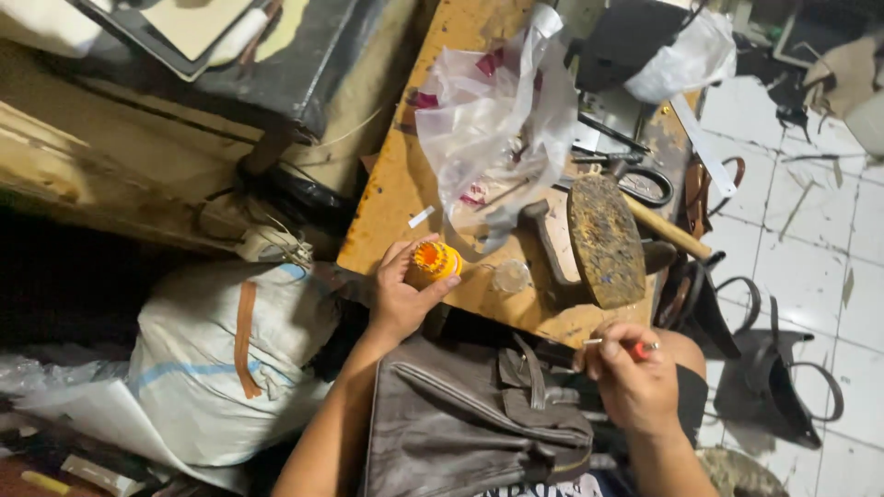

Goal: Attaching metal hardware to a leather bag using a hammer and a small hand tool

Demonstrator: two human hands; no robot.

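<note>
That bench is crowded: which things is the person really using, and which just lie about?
In use:
yellow pot, gripped by the left hand
small red-handled tool, pinched in the right hand
brown leather bag on the lap

Lying about:
plastic bag
hammer
iron shoe last
scissors
white sack

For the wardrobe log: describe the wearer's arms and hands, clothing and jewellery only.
Both forearms are bare, with no sleeves in view. The left hand wears no glove, ring or watch that shows. The right hand is also ungloved, its wrist bare; whether it wears a ring cannot be told.
</note>
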